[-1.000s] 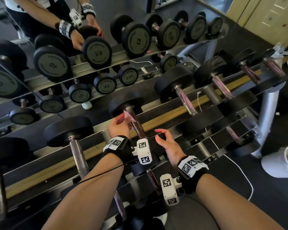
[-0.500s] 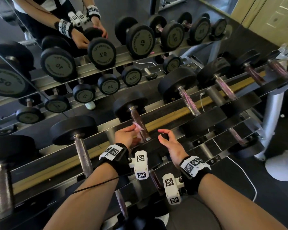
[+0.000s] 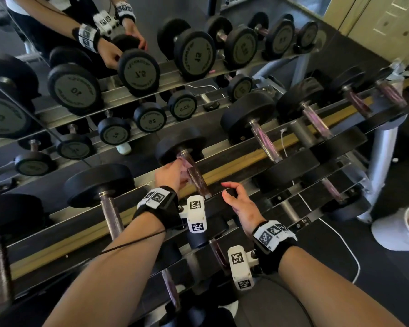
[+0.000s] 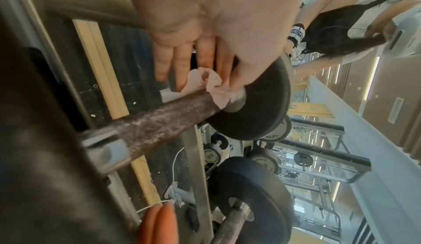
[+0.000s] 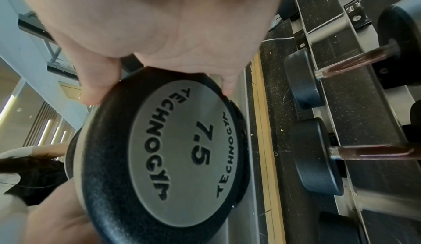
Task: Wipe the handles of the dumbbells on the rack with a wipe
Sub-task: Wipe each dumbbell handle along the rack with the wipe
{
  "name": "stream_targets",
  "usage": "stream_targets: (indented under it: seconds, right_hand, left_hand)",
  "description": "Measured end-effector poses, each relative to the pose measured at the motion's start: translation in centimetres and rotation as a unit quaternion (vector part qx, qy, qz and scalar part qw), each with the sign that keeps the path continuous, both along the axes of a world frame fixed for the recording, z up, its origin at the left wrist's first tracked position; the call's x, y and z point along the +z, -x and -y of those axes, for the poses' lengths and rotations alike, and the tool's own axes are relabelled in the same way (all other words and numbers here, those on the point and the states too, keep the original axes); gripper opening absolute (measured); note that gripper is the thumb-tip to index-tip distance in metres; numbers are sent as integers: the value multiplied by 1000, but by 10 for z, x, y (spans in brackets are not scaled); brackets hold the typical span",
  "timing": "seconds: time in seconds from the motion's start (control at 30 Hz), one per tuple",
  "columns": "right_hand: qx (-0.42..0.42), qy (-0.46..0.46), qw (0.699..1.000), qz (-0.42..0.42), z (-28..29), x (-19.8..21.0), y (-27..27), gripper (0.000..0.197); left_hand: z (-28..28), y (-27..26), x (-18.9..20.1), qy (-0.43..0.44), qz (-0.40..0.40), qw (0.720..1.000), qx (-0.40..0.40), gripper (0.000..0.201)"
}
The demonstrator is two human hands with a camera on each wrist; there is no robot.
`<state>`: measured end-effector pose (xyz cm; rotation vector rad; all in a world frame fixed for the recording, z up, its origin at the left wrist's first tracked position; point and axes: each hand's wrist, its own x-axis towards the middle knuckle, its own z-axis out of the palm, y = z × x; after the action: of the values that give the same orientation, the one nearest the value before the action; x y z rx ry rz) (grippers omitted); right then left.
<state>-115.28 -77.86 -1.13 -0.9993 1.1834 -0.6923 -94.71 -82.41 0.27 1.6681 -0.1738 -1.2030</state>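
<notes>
Both forearms reach forward over the rack's near edge. The left hand (image 3: pixel 172 174) curls round a dumbbell handle, pinching a wipe (thumb on top). The right hand (image 3: pixel 240 204) cups the near weight head, fingers (image 3: pixel 229 185) bent over its rim.

Head overhead; wrists close, sharing dumbbell (image 3: pixel 182 147).

Dumbbell handle (image 4: pixel 159 120) looks like rough, rusty-brown knurled metal w/ a smooth steel collar, heads (image 4: pixel 257 107) matt black rubber, end cap (image 5: pixel 175 150) smooth grey w/ raised lettering, wipe (image 4: pixel 214 87) thin crumpled paper/cloth, rack rail (image 3: pixel 224 172) brushed metal.
</notes>
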Motion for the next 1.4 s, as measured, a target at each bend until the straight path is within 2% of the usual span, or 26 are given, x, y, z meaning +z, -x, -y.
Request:
stream_targets:
  seconds: [0.13, 0.33, 0.47, 0.6, 0.87, 0.93, 1.07, 1.17, 1.27, 1.4]
  right_hand:
    - [6, 5, 1000, -5, 0, 2, 0, 24]
    - [1, 0, 1000, 9, -2, 6, 0, 25]
    - [1, 1, 1000, 16, -2, 9, -1, 29]
    - [-5, -5, 999, 34, -2, 10, -1, 28]
    - [-5, 5, 1000, 21, -3, 9, -1, 24]
    - [-2, 7, 1000, 24, -4, 8, -1, 24]
    - [-5, 10, 1000, 28, -3, 1, 0, 25]
    - [-8, 5, 999, 36, -4, 1, -1, 37]
    - [-14, -4, 998, 59, -3, 3, -3, 45]
    - [-18, -7, 998, 56, -3, 3, -3, 42]
  left_hand:
    - [-8, 7, -7, 45, -21, 998, -25, 19]
    - [-14, 14, -4, 55, -48, 997, 24, 25]
    - [-41, 25, -8, 19, -21, 999, -44, 20]
    - [-50, 24, -15, 0, -27, 995, -95, 20]
    - [-1, 5, -14, 27, -10, 999, 17, 26]
    - [-8, 9, -16, 31, -10, 999, 7, 22]
    - [-32, 17, -18, 6, -9, 998, -69, 18]
    - [-43, 17, -16, 1, 1, 995, -105, 22]
    - [-48, 22, -16, 5, 32, 995, -96, 28]
    - [-32, 21, -12, 49, 70, 996, -40, 27]
